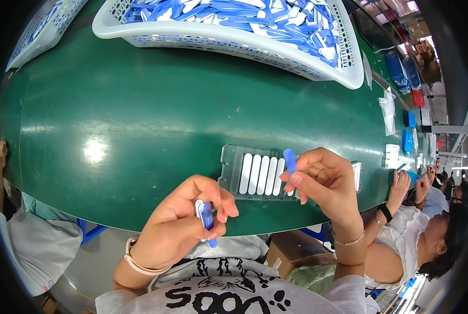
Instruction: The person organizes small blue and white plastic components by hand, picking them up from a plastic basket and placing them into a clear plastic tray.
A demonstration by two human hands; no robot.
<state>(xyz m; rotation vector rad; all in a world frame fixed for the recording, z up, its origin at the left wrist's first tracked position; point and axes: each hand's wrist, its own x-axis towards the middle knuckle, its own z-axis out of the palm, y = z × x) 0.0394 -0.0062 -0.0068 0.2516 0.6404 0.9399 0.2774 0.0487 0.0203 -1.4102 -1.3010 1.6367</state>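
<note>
In my left hand (174, 222) a few small flat blue-and-white strips with rounded ends (207, 215) are pinched between thumb and fingers, near the table's front edge. My right hand (325, 180) grips one blue strip (289, 159) by its lower end, tilted upward. That hand hovers over the right side of a clear plastic tray (230, 166). Several white strips (255, 175) lie side by side in the tray, lengthwise away from me. My right fingers cover the tray's right end.
A white perforated basket (234, 44) heaped with blue and white strips stands at the back. Another basket (51, 39) sits far left on the green table (155, 115). At the right, a co-worker's hands (398, 186) work close by. A cardboard box (297, 251) is below the table edge.
</note>
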